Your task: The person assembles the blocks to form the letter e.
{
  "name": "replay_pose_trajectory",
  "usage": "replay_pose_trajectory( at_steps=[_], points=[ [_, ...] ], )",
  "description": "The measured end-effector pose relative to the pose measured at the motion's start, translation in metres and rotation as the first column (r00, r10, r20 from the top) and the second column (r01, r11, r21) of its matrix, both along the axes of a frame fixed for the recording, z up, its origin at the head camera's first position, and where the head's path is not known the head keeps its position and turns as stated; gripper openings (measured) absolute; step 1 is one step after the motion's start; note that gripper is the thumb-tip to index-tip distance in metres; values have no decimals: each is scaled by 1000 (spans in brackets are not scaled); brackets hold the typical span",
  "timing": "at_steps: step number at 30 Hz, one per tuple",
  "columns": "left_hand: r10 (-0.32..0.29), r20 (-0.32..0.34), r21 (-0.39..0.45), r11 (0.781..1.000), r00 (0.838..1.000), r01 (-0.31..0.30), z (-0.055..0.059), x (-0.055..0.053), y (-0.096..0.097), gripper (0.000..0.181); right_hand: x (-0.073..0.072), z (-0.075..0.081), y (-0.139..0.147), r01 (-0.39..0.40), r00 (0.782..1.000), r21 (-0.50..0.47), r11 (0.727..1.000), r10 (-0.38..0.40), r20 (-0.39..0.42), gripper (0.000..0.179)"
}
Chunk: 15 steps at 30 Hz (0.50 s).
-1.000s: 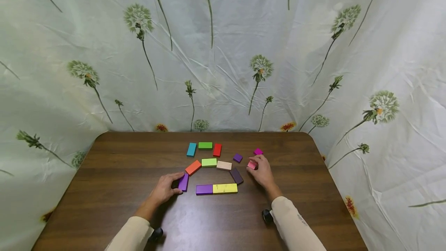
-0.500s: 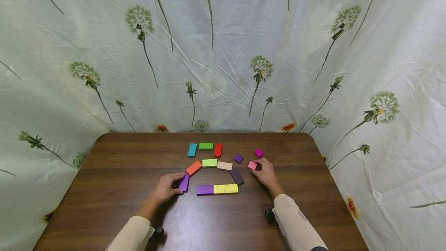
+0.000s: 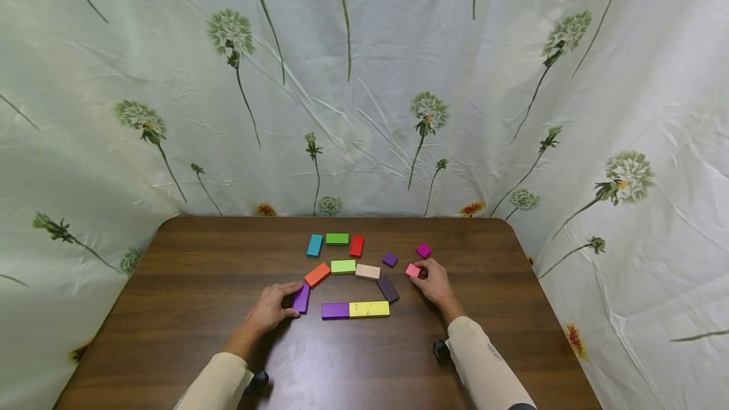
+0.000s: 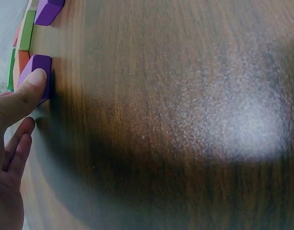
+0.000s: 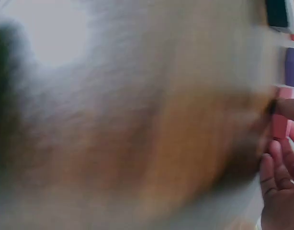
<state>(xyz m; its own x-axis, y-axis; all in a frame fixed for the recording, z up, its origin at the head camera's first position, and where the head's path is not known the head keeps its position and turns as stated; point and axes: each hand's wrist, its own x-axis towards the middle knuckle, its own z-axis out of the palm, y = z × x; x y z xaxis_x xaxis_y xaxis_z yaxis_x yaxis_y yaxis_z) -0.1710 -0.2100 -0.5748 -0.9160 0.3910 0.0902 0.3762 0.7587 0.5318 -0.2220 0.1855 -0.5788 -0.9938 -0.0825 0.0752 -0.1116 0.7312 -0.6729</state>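
My left hand [image 3: 270, 307] pinches a purple block [image 3: 302, 299] at the left end of an arch of coloured blocks. In the left wrist view its thumb lies against the near face of that purple block [image 4: 44, 88]. On the right side, my right hand [image 3: 435, 283] holds a small pink block [image 3: 412, 270] between thumb and fingers. The right wrist view shows the pink block [image 5: 282, 120] partly covered by the thumb. From the purple block the arch runs through an orange block [image 3: 317, 274], a lime block [image 3: 343, 267], a beige block [image 3: 367, 271] and a dark purple block [image 3: 388, 288].
Below the arch, another purple block [image 3: 335, 311] abuts a yellow block [image 3: 369, 309]. Behind it lie a blue block [image 3: 314, 245], a green block [image 3: 337, 240] and a red block [image 3: 356, 247]. A small purple block [image 3: 390, 259] and a magenta block [image 3: 424, 250] lie near my right hand.
My right hand has shifted slightly right and toward me with the pink block, uncovering more of the magenta block behind it. My left hand stays on the purple block.
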Motion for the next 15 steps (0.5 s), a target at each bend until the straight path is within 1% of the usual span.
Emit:
replay_pose_trajectory(
  at_steps=[3,5,8,11,13,15],
  points=[
    [2,6,-2,1000,1000,-2,-1,1,1,57,0,6,-2,21,1000,-21,1000,-21,5,27],
    [-3,10,-1,1000,1000,3,-1,1,1,57,1,12,-5,41,999,-44,998,-41,11,27],
    [-2,13,2,1000,1000,2,-2,2,1,57,6,23,-18,34,999,-82,996,-33,14,27],
    [9,16,9,1000,1000,-9,-2,1,1,57,11,32,-37,-38,999,-110,993,37,-13,28],
    [3,10,-1,1000,1000,-3,-2,1,0,57,15,35,-50,-98,995,-111,989,95,-30,27],
    [-4,7,-12,1000,1000,4,-2,0,0,57,19,38,-64,-150,989,-108,983,148,-27,27]
  ],
)
